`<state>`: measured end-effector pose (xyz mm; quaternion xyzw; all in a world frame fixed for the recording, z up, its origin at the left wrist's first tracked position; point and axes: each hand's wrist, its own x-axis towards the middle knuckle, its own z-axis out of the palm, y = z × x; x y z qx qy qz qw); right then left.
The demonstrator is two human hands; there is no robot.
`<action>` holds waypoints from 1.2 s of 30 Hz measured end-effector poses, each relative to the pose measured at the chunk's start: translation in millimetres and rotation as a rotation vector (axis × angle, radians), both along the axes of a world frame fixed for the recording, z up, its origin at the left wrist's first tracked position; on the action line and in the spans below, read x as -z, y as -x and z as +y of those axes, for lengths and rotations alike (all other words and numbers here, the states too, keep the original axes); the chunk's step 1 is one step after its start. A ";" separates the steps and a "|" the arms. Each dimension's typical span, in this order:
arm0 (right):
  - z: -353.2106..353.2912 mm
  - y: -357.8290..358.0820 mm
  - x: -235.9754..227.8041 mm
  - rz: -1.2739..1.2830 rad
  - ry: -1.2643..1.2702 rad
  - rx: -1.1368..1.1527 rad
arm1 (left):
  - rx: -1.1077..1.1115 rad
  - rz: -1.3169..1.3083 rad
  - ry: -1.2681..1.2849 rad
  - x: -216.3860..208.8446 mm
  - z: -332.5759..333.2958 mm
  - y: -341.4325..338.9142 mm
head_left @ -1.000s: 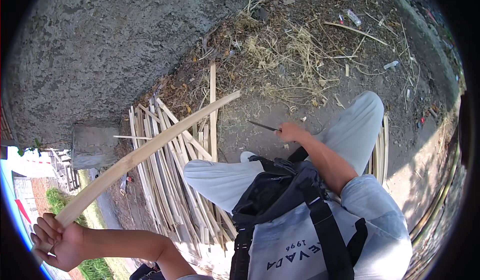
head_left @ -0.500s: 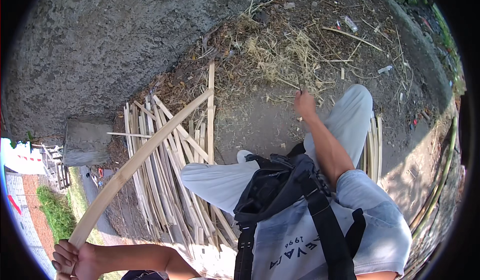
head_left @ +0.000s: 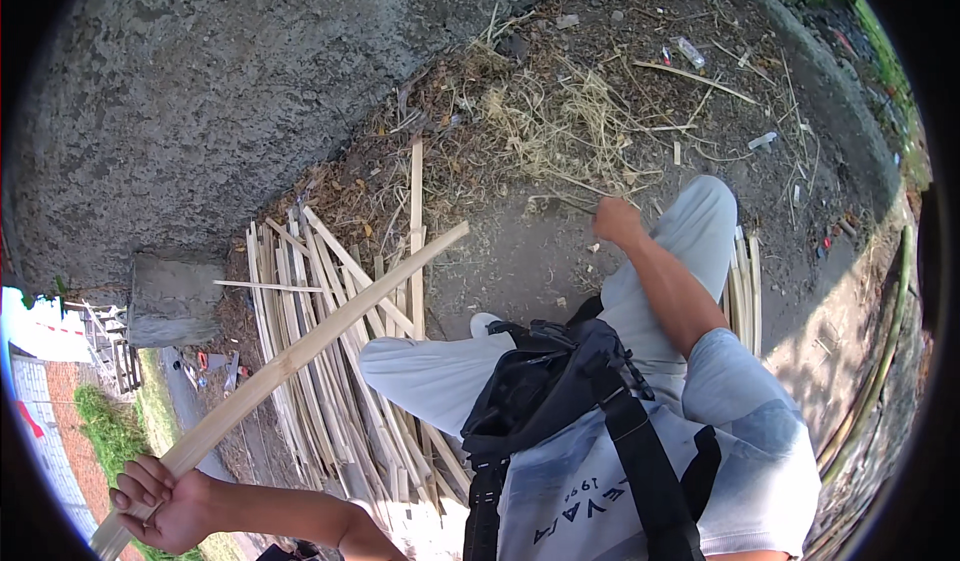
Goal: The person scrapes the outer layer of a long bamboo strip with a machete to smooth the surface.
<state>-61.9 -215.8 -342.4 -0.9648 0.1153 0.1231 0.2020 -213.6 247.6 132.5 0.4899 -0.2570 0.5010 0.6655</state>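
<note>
My left hand, at the lower left, is closed around a long, flat strip of pale split bamboo. The strip slants up and to the right, and its far end hangs in front of my left knee. Over by my right knee, my right hand is a fist around what looks like a knife. Only its thin, dark blade shows, pointing left; the handle is hidden in the fist. A gap separates the blade from the strip's end.
A pile of pale strips lies on the ground to my left; more strips lie beside my right leg. Ahead are curly shavings and a plastic bottle. A rough grey wall rises far left, with a concrete block at its foot.
The strip's far end has swung down and to the right, and my left hand has shifted slightly right and up. The blade in my right hand has turned from pointing away to pointing left.
</note>
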 end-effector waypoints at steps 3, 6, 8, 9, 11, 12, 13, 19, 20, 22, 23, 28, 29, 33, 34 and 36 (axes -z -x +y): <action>-12.6 -14.9 9.1 -0.179 -0.111 0.362 | 0.054 0.018 -0.068 -4.5 -10.2 0.7; -21.0 -25.4 12.2 -0.332 -0.214 0.514 | 0.074 0.047 -0.119 -2.3 -22.3 -5.2; -29.1 -27.9 10.5 -0.385 -0.230 0.524 | 0.045 0.044 -0.103 3.7 -33.7 -15.6; -29.2 -29.0 1.6 -0.186 -0.392 0.503 | 0.010 0.040 -0.088 4.8 -41.7 -21.4; -28.3 -24.3 -10.4 0.018 -0.551 0.484 | 0.037 0.054 -0.095 8.5 -54.4 -32.8; -24.1 -20.8 -11.0 0.040 -0.497 0.390 | 0.056 0.063 -0.100 10.3 -59.6 -38.4; -21.0 -17.9 -12.0 0.062 -0.442 0.297 | 0.043 0.068 -0.078 12.2 -65.1 -43.4; -13.5 -7.1 -14.3 0.091 -0.460 0.070 | 0.103 0.131 -0.037 28.4 -100.1 -81.0; -12.4 -7.2 -10.0 0.094 -0.463 0.071 | 0.120 0.152 -0.030 32.0 -105.7 -87.2; -12.7 -9.9 1.1 -0.070 -0.354 0.106 | 0.191 0.205 -0.077 40.8 -120.1 -100.8; -13.5 -11.8 1.6 -0.070 -0.356 0.107 | 0.105 0.256 -0.027 45.6 -131.3 -108.8; -9.3 -17.2 -38.3 -0.018 -0.400 0.195 | -0.056 0.389 0.033 76.0 -181.1 -151.0; -7.8 -18.0 -44.1 -0.021 -0.404 0.191 | 0.002 0.443 0.012 79.6 -188.8 -154.8; -1.2 -18.1 -56.3 -0.097 -0.486 0.231 | -0.001 0.507 -0.101 90.4 -193.0 -171.0; 0.0 -17.8 -58.1 -0.130 -0.512 0.240 | -0.066 0.495 -0.158 90.5 -193.4 -175.1; 5.8 -19.4 -58.8 -0.162 -0.550 0.275 | -0.121 0.463 -0.202 88.5 -195.7 -183.0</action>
